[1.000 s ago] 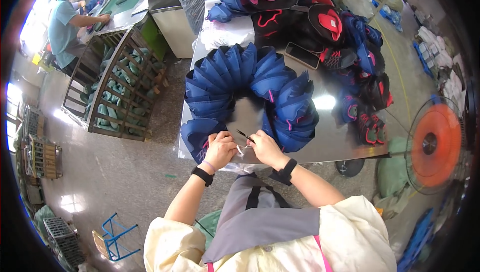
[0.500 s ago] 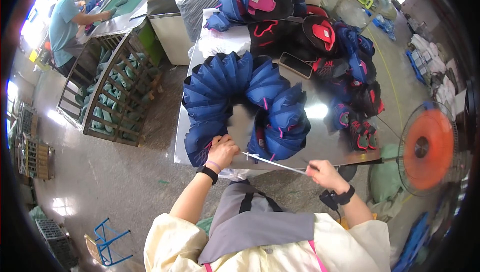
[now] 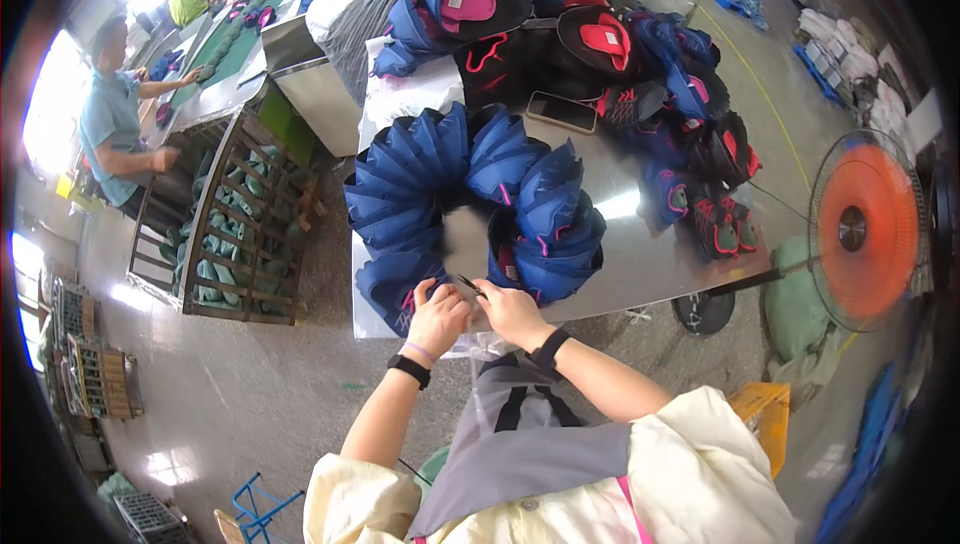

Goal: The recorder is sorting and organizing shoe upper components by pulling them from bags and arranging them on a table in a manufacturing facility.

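Note:
A ring of nested blue shoe uppers (image 3: 408,172) with pink trim lies on the metal table, its gap facing me. At the ring's near left end, my left hand (image 3: 440,318) is closed on the edge of the last shoe upper, beside its pink laces. Close to its right, my right hand (image 3: 514,314) grips a small dark pointed tool (image 3: 468,284), possibly thread snips. The tool's tip points toward the left fingers. Whatever lies between the fingertips is too small to tell.
Behind the ring a phone (image 3: 562,112) lies on the table (image 3: 660,244). Black, red and blue shoes (image 3: 592,39) crowd the back and right. An orange fan (image 3: 852,229) stands right. A slatted crate (image 3: 235,234) with green pieces and a person (image 3: 110,129) are left.
My right hand has come in from the right to beside my left hand. The white cord stretched between both hands no longer shows there. The view has shifted slightly.

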